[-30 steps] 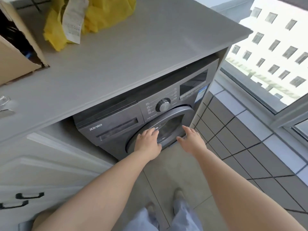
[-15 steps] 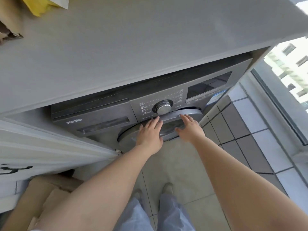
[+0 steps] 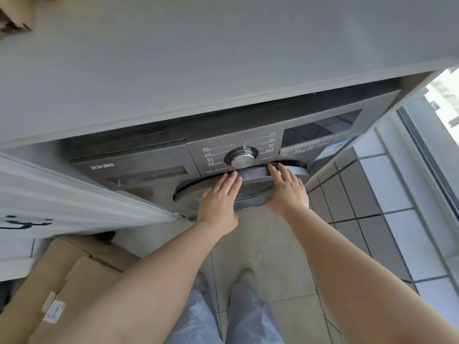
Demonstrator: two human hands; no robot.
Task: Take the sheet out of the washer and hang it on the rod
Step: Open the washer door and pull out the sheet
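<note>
Grey washer [image 3: 154,170] door [image 3: 255,175] shut; both hands' fingers [image 3: 229,181] flat on it.

Daylight is pouring in from the window [image 3: 444,95] right of both hands, blowing out its glass to white. Soft shadow is pooling under the counter [image 3: 223,58] overhang. Wide-angle distortion is bending straight edges; corners are smearing slightly.

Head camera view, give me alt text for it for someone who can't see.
Seen from above, a person's left hand and right hand lie flat on the round door of a grey washer under a countertop. No sheet shows.
</note>
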